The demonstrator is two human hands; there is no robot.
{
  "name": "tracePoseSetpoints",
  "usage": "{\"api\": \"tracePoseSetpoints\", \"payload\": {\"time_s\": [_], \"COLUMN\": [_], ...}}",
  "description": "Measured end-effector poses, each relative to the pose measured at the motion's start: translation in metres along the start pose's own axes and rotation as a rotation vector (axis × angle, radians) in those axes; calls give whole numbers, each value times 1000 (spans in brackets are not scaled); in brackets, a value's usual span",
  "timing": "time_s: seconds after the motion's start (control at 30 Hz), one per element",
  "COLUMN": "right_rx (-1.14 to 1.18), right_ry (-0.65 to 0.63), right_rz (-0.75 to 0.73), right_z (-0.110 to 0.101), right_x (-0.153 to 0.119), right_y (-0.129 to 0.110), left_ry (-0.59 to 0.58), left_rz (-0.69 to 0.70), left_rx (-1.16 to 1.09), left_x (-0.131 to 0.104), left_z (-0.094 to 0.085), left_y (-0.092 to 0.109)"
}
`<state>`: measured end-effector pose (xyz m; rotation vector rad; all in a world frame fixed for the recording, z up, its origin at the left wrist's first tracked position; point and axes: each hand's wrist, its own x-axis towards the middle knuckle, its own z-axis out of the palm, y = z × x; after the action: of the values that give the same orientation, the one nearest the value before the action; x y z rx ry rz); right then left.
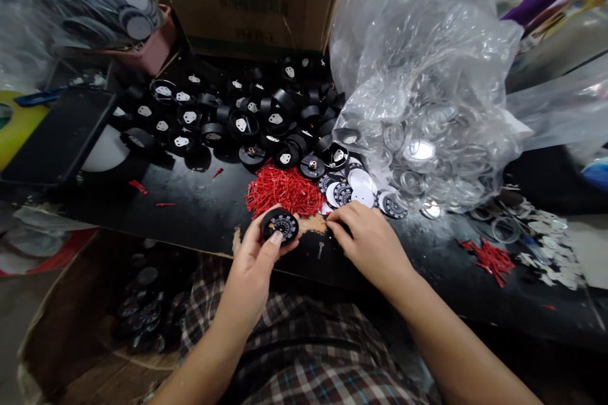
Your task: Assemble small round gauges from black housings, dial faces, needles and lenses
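One round black dial gauge (284,226)

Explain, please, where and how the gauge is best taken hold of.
Probably by the right part of its black rim, coming from the right: the left grip holds the gauge from the left and below, so that edge looks freer. Its round outline suits a pinch at the rim, off the dial.

Black cases (241,123) and red pins (280,193) crowd a bench (199,202) beyond the left hand (254,259), bagged clear rings (422,150) beyond the right hand (373,243), in an assembly workshop.
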<state>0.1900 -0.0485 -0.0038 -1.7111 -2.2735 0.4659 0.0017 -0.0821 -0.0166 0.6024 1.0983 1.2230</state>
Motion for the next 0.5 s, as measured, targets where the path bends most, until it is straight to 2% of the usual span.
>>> {"api": "tracePoseSetpoints", "payload": {"time_s": [0.07, 0.2, 0.27, 0.4, 0.5], "right_rx": [23, 264, 314, 271, 326], "right_ry": [17, 66, 86, 116, 110], "right_rz": [-7, -60, -82, -95, -87], "right_z": [1, -2, -3, -5, -8], "right_x": [0, -3, -6, -9, -9], "right_y": [-4, -15, -18, -18, -17], "left_ry": [-19, -16, 2, 34, -11], "left_rz": [-42, -92, -97, -109, -112], "left_rx": [-36, -157, -202, -238, -261], "left_x": [-3, -10, -10, -9, -6], "left_z": [6, 21, 25, 28, 26], "left_y": [-4, -8, -8, -3, 3]}}
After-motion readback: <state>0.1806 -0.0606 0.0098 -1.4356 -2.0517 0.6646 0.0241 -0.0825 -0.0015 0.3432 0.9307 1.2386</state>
